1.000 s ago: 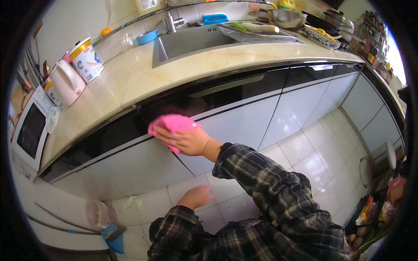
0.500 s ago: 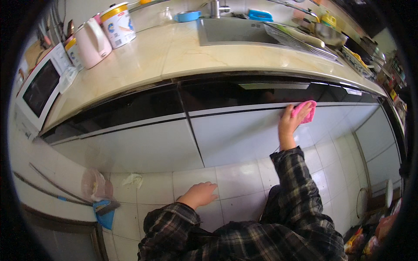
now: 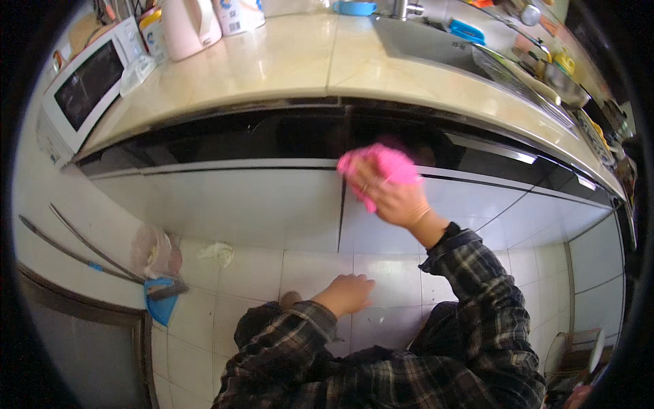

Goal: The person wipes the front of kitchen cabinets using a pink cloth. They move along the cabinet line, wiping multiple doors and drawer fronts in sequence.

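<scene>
A bright pink cloth point(image 3: 394, 163) is bunched under my right hand point(image 3: 392, 199), which presses it against the cabinet front. The cloth lies across the glossy black upper band point(image 3: 266, 140) and the top of the pale cabinet door point(image 3: 252, 204), beside the upright seam between two doors. Motion blurs the cloth and the fingers on it. My left hand point(image 3: 346, 294) hangs low over the tiled floor, apart from the cabinet, with nothing visible in it and its fingers loosely extended.
Above runs a cream countertop point(image 3: 272, 61) with a pink kettle point(image 3: 189, 31), a white microwave point(image 3: 87, 82) and a sink point(image 3: 436, 48). At the lower left, a blue dustpan point(image 3: 160, 307) and a pinkish bin point(image 3: 151, 252) stand on the floor.
My right hand has swept the pink cloth leftward along the cabinet front to near the door seam. The view has shifted, while my left hand stays low over the floor.
</scene>
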